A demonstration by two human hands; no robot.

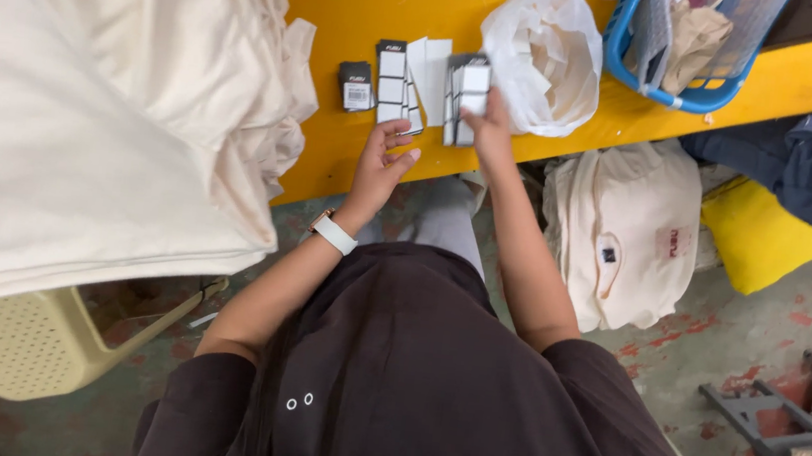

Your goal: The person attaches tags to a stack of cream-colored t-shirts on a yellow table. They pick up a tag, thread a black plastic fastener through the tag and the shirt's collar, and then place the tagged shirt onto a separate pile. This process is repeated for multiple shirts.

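- Left hand (380, 160) just below the middle top of the frame, fingers half curled and open, tips touching the strip of white labels (393, 86) near the table edge. Nothing gripped.
- Right hand (486, 126) a little to the right, fingers closed around a stack of label strips (465, 91). Holding it up on its edge, maybe; hard to tell with the view so small.
- Small black tag (356, 85) lying flat just left of the strips, apart from both hands.
- Folded white paper (432, 75) resting between the two label piles.
- All of these sitting close to the near edge of the yellow table (369, 3). One small bump from a wrist, and down to the floor.
- White plastic bag (545, 57) touching the right hand's side. Could catch on the fingers and drag the stack along.
- Big pile of cream cloth (89, 84) filling the left of the frame, hanging over the table edge. Could slide and cover the black tag.
- Loose grip on the stack: strips could fan out and mix with the other pile.
- Blue basket (678, 81) at the upper right, well apart, no trouble there.
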